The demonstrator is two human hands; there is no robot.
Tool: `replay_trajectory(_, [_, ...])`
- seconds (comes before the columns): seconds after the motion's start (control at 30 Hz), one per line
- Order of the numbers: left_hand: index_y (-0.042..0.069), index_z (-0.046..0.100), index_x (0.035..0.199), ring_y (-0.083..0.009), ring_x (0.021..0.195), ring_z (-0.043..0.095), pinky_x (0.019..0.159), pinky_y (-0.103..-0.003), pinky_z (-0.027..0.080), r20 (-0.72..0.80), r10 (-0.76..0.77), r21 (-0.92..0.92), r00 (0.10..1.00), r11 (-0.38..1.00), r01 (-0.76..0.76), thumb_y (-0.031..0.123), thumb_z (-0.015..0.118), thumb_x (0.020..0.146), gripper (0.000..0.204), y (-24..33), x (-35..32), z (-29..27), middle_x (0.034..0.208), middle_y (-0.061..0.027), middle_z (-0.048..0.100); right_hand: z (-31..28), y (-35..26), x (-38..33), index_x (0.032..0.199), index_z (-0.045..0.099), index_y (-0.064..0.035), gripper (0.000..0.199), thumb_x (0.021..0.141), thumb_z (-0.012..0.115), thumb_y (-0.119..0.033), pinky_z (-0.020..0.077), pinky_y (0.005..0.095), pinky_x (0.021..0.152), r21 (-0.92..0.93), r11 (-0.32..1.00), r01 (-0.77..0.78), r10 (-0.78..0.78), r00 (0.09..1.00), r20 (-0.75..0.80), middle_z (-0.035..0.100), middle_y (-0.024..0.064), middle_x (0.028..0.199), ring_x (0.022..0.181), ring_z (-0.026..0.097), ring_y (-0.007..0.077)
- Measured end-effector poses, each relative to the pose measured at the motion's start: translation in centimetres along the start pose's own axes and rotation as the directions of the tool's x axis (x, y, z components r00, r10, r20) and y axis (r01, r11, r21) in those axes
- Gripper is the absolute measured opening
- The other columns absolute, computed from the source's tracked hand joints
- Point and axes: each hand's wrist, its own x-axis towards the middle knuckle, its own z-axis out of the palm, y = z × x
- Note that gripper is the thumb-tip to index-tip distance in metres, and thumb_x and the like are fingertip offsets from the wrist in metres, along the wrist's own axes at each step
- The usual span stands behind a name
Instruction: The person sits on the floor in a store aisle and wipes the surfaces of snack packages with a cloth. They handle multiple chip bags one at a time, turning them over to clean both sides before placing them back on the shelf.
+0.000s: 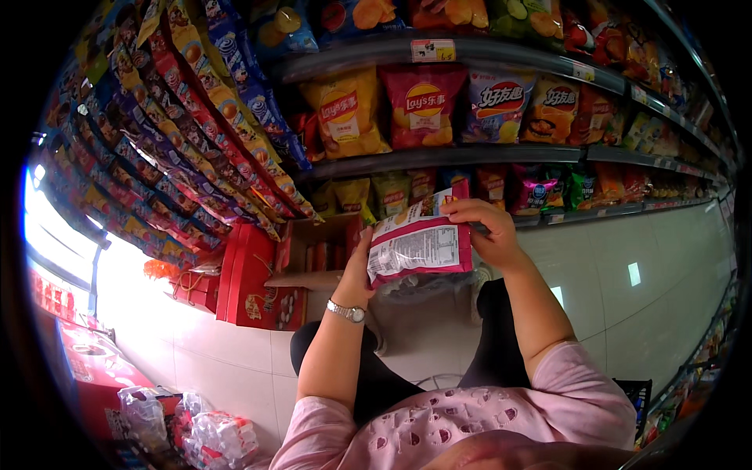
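Observation:
Between my two hands is a magenta and white snack bag (419, 244), its printed back panel turned up toward me. My left hand (359, 262), with a silver watch on the wrist, grips the bag's left side. At the upper right corner, my right hand (487, 231) pinches the bag's edge with thumb and fingers. The bag is tilted and held above my lap, in front of the lowest shelf. Under it, some clear plastic (427, 287) shows in part; what it belongs to is hidden.
Ahead, shelves (470, 157) hold chip bags, among them a yellow bag (343, 113) and a red bag (423, 106). Strips of small snack packets (196, 110) hang at the left. Red gift boxes (254, 278) stand on the tiled floor (611, 266). Plastic-wrapped goods (215, 435) lie lower left.

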Motion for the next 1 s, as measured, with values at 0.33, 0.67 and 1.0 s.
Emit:
replay_trajectory(0.33, [0.006,0.051,0.124,-0.0257,0.104,0.059,0.092,-0.040,0.047,-0.226,0.422,-0.086,0.878,0.889,-0.450,0.041,0.042,0.098,0.045,1.0,3.4,-4.3,0.118,-0.0076,0.059,-1.6,4.9,-1.2,0.098,0.062,-0.0018,0.017,0.084,0.057,0.006,0.0495,0.0277,0.074,-0.065,0.926,-0.373,0.288,0.804,-0.521,0.064,0.0103,0.091,0.081,0.064,0.0194])
replay_trajectory(0.67, [0.008,0.047,0.126,-0.0291,0.110,0.054,0.095,-0.045,0.044,-0.354,0.480,-0.276,0.803,0.766,-0.580,0.035,0.031,0.101,0.040,5.4,1.3,-1.3,0.124,-0.0096,0.053,0.5,15.1,-2.0,0.094,0.060,-0.0006,0.010,0.083,0.061,-0.002,0.0488,0.0322,0.067,-0.509,0.766,-0.392,0.195,0.897,-0.397,0.061,0.0128,0.089,0.077,0.062,0.0266])
replay_trajectory(1.0, [0.008,0.049,0.124,-0.0277,0.111,0.053,0.091,-0.042,0.047,-0.337,0.348,-0.421,0.875,0.775,-0.470,0.031,0.032,0.100,0.037,6.2,2.7,-1.8,0.123,-0.0094,0.054,3.2,28.1,-2.8,0.092,0.062,-0.0031,0.014,0.085,0.061,-0.016,0.0486,0.0434,0.068,-0.542,0.629,-0.557,0.449,0.830,-0.331,0.064,0.0186,0.085,0.079,0.062,0.0361])
